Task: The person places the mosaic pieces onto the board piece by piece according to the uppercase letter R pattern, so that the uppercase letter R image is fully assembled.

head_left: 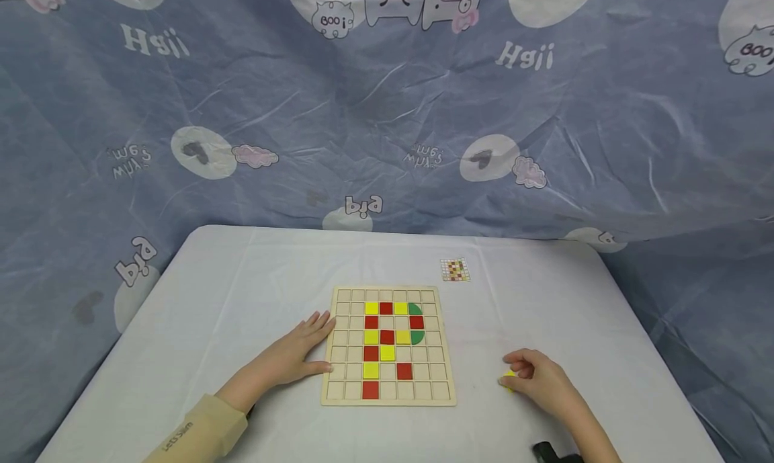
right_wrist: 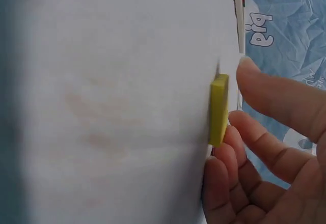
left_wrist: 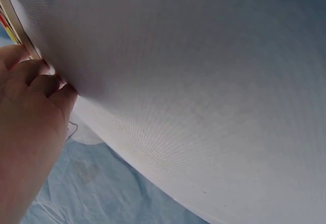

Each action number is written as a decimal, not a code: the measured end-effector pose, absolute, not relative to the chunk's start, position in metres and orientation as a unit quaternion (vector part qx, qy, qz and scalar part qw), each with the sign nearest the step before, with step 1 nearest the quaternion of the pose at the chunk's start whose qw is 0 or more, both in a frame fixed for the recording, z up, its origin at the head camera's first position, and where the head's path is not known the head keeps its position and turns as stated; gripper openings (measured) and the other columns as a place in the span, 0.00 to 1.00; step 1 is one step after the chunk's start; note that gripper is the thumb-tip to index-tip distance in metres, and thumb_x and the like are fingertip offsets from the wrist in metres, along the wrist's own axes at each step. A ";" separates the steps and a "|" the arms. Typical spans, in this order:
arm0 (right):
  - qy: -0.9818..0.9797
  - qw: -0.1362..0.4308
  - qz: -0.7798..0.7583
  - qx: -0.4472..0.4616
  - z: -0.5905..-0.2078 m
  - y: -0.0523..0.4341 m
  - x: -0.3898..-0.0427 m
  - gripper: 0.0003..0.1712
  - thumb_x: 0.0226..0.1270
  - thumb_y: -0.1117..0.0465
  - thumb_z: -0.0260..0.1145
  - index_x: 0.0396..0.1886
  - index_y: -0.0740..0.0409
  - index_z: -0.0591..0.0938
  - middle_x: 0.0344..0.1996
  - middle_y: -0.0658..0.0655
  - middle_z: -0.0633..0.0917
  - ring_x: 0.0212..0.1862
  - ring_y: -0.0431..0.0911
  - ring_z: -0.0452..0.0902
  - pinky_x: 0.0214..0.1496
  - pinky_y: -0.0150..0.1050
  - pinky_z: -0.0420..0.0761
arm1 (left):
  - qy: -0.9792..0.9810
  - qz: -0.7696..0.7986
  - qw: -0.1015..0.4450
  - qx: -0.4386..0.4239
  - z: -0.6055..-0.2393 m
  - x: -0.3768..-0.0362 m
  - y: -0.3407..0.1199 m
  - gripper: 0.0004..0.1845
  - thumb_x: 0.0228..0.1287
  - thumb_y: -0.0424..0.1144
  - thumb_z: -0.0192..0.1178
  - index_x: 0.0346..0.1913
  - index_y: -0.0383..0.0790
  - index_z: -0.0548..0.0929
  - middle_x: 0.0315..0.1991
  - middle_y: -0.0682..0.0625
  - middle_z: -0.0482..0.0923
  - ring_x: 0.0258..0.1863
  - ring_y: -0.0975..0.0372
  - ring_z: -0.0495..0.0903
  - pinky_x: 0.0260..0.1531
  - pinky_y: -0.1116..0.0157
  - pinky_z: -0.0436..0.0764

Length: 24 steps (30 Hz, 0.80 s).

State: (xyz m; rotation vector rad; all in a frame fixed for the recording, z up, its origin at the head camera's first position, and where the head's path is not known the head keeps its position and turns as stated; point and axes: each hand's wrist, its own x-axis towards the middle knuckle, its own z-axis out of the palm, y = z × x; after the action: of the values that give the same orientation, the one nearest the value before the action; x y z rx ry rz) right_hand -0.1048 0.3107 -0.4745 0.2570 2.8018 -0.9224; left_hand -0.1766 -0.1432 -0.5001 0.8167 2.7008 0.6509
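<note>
In the head view, my left hand [head_left: 296, 354] rests with fingers spread against the left edge of a wooden grid board [head_left: 351, 347]. Its fingertips meet the board's edge in the left wrist view. Red square tiles [head_left: 404, 371], yellow square tiles [head_left: 371, 370] and green rounded tiles [head_left: 415, 308] sit in the grid. To the right of the board, my right hand [head_left: 541, 379] has its thumb and bent fingers around a small yellow tile [right_wrist: 219, 110] close over the tablecloth. A gap shows between the thumb and the tile in the right wrist view.
A small printed card [head_left: 455, 269] with a coloured grid pattern lies beyond the board's upper right corner. The white-covered table [head_left: 290, 261] ends at a blue patterned cloth [head_left: 363, 100]. A black device [head_left: 547, 452] shows by the right wrist.
</note>
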 end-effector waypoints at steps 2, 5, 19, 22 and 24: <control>0.943 0.096 -0.306 0.088 -0.476 0.311 -0.104 0.24 0.52 0.56 0.79 0.46 0.62 0.84 0.35 0.51 0.81 0.36 0.42 0.73 0.32 0.30 0.74 | 0.926 0.223 0.123 0.280 -0.501 -0.177 -0.143 0.48 0.60 0.57 0.65 0.76 0.37 0.58 0.78 0.40 0.52 0.78 0.44 0.50 0.75 0.45 0.56; 0.944 0.095 -0.302 0.091 -0.478 0.311 -0.104 0.23 0.51 0.57 0.79 0.45 0.62 0.83 0.35 0.52 0.81 0.36 0.42 0.74 0.33 0.30 0.74 | 0.925 0.224 0.123 0.281 -0.501 -0.178 -0.144 0.48 0.60 0.57 0.65 0.76 0.37 0.58 0.78 0.40 0.52 0.78 0.44 0.50 0.75 0.45 0.56; 0.945 0.096 -0.296 0.104 -0.478 0.304 -0.107 0.21 0.48 0.60 0.80 0.41 0.61 0.83 0.31 0.52 0.82 0.34 0.43 0.76 0.34 0.36 0.77 | 0.926 0.221 0.122 0.280 -0.503 -0.178 -0.144 0.48 0.60 0.58 0.65 0.76 0.37 0.58 0.78 0.40 0.52 0.78 0.44 0.50 0.75 0.45 0.56; 0.942 0.089 -0.304 0.106 -0.478 0.298 -0.109 0.20 0.48 0.61 0.80 0.40 0.61 0.83 0.30 0.51 0.82 0.33 0.42 0.76 0.32 0.34 0.77 | 0.926 0.219 0.121 0.281 -0.504 -0.178 -0.144 0.48 0.60 0.59 0.65 0.76 0.38 0.58 0.78 0.40 0.52 0.78 0.44 0.50 0.75 0.45 0.56; 0.939 0.080 -0.318 0.105 -0.476 0.293 -0.111 0.20 0.48 0.62 0.80 0.40 0.61 0.82 0.30 0.51 0.82 0.32 0.42 0.76 0.30 0.32 0.76 | 0.926 0.219 0.121 0.281 -0.504 -0.178 -0.144 0.48 0.60 0.59 0.65 0.76 0.38 0.58 0.78 0.40 0.52 0.78 0.44 0.50 0.75 0.45 0.56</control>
State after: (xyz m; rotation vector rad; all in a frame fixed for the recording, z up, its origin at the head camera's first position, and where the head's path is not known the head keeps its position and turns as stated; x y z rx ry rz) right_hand -0.1111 0.2927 -0.4764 0.3145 2.8084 -0.9524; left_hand -0.1784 -0.1443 -0.5040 0.8207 2.7051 0.6407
